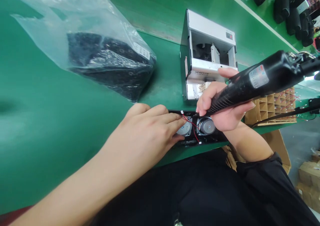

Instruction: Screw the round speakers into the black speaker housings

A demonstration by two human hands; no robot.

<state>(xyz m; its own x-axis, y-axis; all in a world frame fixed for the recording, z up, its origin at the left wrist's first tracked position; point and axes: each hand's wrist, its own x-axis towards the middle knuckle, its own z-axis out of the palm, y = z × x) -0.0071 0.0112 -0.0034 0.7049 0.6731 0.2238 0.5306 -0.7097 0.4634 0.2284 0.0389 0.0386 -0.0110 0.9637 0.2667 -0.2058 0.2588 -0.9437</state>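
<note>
My right hand (pixel 225 109) is wrapped round a black electric screwdriver (pixel 252 78), which slants down to the left. Its tip meets the black speaker housing (pixel 193 142) between two round grey speakers; the exact contact point is hidden by my fingers. The right-hand speaker (pixel 207 126) shows almost whole. My left hand (pixel 155 127) grips the left-hand speaker (pixel 184 130) at the housing, fingers and thumb closed on it and covering part of it. Thin red and black wires (pixel 193 123) with small white plugs lie across the speakers.
Behind the housing stands a silver and black screw feeder (pixel 210 53). A clear plastic bag (pixel 107 56) of black parts lies at the left. To the right is a divided cardboard box (pixel 270 106) with wired parts. Black cylindrical items (pixel 292 16) stand at the far right.
</note>
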